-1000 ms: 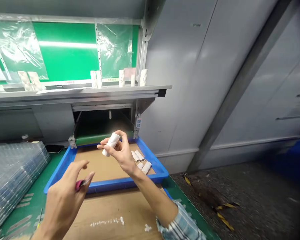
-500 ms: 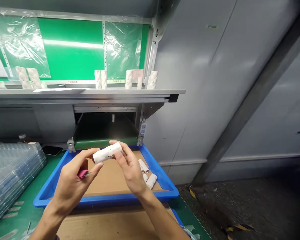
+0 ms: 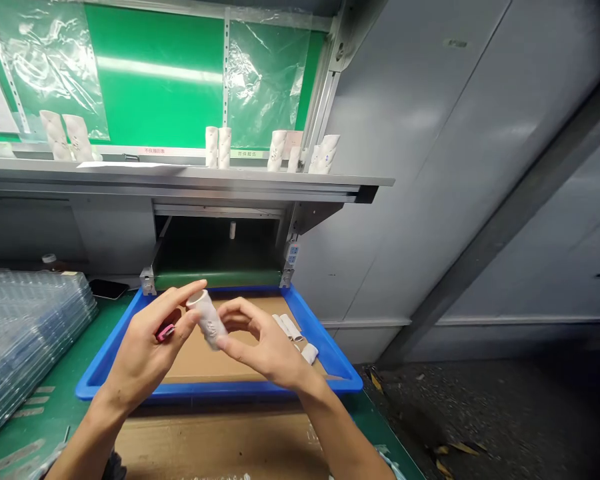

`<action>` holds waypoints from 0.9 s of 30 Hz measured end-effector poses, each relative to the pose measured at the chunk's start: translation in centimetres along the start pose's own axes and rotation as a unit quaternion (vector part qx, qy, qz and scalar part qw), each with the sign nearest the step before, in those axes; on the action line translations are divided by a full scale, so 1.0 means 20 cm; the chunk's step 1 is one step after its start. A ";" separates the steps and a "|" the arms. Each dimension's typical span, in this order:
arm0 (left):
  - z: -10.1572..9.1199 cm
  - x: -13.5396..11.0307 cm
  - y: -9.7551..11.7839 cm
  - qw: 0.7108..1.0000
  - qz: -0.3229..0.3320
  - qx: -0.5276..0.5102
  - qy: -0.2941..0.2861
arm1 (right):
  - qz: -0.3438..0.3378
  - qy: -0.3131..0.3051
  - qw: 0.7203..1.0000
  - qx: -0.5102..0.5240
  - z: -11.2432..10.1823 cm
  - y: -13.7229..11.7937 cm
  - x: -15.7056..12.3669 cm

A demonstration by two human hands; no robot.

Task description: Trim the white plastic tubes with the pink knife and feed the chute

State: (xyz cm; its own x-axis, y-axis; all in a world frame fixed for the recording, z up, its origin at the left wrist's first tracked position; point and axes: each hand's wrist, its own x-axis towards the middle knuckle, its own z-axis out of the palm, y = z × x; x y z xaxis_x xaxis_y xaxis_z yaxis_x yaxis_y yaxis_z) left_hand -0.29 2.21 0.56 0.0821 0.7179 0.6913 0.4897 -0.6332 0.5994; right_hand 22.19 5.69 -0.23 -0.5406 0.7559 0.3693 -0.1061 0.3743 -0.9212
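Between my two hands is a white hollow tube (image 3: 209,321) with raised marks on its side, tilted with its open end up and to the left. My left hand (image 3: 147,340) pinches the tube's upper end between thumb and fingers. A small pink tool (image 3: 165,333) is also tucked in that palm; its kind is mostly hidden. The thumb and fingers of my right hand (image 3: 265,343) hold the lower end. Below them lies a blue tray (image 3: 330,347) lined with cardboard (image 3: 195,367). Several similar white tubes (image 3: 291,327) lie at the tray's right side.
Behind the tray a dark green conveyor belt (image 3: 220,279) carries one small tube (image 3: 233,231). Overhead runs a shelf (image 3: 180,180) with several white tubes (image 3: 225,147). Stacked clear plastic trays (image 3: 25,340) and a black phone (image 3: 109,289) are on the left.
The tube has turned from nearly level to steeply tilted, its open end now facing up. My right hand has shifted to its lower end. The camera view has moved slightly.
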 end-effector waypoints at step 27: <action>-0.02 -0.01 0.05 0.995 0.035 0.064 -0.068 | -0.061 0.090 0.994 0.018 0.00 -0.04 -0.02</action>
State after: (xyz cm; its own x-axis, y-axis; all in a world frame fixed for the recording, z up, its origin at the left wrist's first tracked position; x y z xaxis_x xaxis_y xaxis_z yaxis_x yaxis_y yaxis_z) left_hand -0.11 1.34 1.24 0.2313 0.7115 0.6636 0.5839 -0.6471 0.4903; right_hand 22.49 5.12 0.30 -0.3637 0.7917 0.4908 -0.1929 0.4515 -0.8712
